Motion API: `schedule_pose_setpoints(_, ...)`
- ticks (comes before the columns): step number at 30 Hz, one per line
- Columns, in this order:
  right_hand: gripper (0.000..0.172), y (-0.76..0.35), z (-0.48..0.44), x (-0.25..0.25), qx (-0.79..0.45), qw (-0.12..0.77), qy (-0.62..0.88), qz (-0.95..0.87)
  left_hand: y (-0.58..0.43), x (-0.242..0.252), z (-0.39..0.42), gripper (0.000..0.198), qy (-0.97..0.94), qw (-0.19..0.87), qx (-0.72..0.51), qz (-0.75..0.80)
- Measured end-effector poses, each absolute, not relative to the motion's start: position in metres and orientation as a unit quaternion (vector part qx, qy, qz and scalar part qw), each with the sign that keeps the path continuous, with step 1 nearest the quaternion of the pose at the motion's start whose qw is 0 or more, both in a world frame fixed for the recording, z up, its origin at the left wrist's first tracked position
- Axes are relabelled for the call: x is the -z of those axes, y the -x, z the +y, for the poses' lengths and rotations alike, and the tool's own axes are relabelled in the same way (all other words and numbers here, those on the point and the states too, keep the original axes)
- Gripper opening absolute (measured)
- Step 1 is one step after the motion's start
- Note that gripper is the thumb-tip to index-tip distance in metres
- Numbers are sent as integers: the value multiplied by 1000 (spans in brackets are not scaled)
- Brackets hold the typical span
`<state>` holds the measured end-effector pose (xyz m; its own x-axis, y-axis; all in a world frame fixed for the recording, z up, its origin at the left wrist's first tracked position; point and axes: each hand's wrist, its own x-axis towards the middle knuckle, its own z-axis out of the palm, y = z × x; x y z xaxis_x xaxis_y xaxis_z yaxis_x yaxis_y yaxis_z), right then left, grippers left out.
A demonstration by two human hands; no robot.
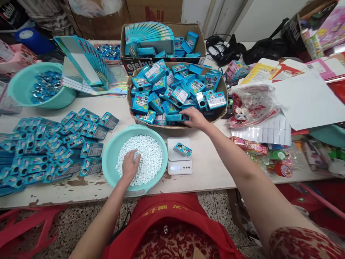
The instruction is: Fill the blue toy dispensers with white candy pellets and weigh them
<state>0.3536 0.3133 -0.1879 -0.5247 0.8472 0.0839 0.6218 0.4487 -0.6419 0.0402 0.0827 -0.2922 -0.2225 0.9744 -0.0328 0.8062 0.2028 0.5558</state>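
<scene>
My left hand rests on small white candies in a turquoise basin, thumb and fingers apart, fingertips partly down among the pieces. My right hand reaches to the front edge of a cardboard carton full of blue candy boxes. Its fingers close on the end of one blue candy box lying there. Between the basin and my right forearm, a white digital scale carries another blue box with a round hole in its top; the display is lit.
Many blue boxes with holes stand in rows at left. Behind them are a basin of shiny wrapped pieces and folded cardboard displays. A second carton stands at the back. Bagged toys and card sheets crowd the right.
</scene>
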Motion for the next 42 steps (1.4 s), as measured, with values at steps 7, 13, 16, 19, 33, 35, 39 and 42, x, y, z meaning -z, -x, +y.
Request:
schedule_pose_setpoints(7, 39, -383, 219, 133, -278, 384, 541, -695, -83, 305, 157, 49, -599, 182, -181, 759)
schedule_pose_setpoints(13, 44, -376, 135, 122, -336, 503, 643, -470, -116, 292, 138, 36, -673, 257, -119, 684)
schedule_pose_setpoints(16, 46, -352, 116, 134, -400, 517, 643, -399, -110, 282, 110, 30, -718, 260, -71, 642)
schedule_pose_setpoints(19, 48, -319, 107, 149, -473, 519, 615, -358, -91, 275, 88, 25, -712, 278, -55, 643)
schedule_pose_setpoints(33, 40, -201, 87, 220, -467, 367, 556, -582, -53, 203, 100, 31, -135, 585, -587, 543)
schedule_pose_setpoints(35, 37, -194, 87, 224, -445, 353, 549, -613, -58, 192, 103, 28, -108, 585, -632, 497)
schedule_pose_setpoints(39, 34, -186, 86, 222, -420, 336, 546, -642, -66, 190, 107, 24, -92, 551, -672, 486)
schedule_pose_setpoints(42, 32, -185, 87, 216, -401, 330, 537, -665, -67, 189, 108, 25, -99, 533, -679, 494)
